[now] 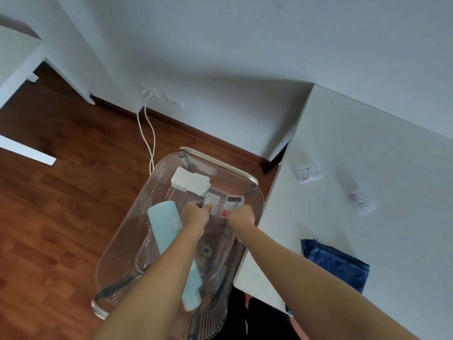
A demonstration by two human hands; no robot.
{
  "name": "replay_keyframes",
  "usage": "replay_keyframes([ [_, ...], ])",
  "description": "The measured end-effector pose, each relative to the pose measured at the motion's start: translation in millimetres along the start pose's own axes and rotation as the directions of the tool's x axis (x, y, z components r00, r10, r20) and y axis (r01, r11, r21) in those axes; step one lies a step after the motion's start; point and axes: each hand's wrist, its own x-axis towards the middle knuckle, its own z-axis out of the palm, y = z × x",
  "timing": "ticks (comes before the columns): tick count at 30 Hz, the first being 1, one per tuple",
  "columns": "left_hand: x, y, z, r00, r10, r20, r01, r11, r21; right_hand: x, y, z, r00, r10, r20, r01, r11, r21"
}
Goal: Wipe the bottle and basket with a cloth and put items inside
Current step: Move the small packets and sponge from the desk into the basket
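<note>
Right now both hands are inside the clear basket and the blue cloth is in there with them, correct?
Not quite. In the head view both hands, left and right, are inside the clear basket, but the blue cloth lies on the white table beside it.

Two bare forearms, no sleeves visible to frame edge. Left hand (196,212), right hand (242,214): no rings, watch or gloves seen. Dark garment glimpsed below basket (117,253), between arms.
</note>
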Motion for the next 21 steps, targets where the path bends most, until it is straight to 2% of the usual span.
replay_keyframes([
  [7,17.9,-3.6,8.2,0.999,-0.012,-0.032,0.011,0.999,-0.03,18.2,-2.7,19.0,0.986,0.161,-0.03,-0.149,0.955,0.256],
  [13,16.6,-1.5,9.7,0.991,0.047,-0.126,-0.043,0.998,0.034,21.2,-0.9,23.0,0.99,0.134,-0.048,-0.119,0.965,0.234],
  [17,9.9,-1.9,9.2,0.99,0.07,-0.12,-0.07,0.998,0.005,14.8,-2.4,17.6,0.99,0.14,-0.021,-0.132,0.969,0.211],
  [21,-5.8,-0.8,6.4,0.992,0.078,-0.095,-0.082,0.996,-0.032,3.9,-3.8,6.0,0.999,0.034,-0.005,-0.033,0.989,0.142],
])
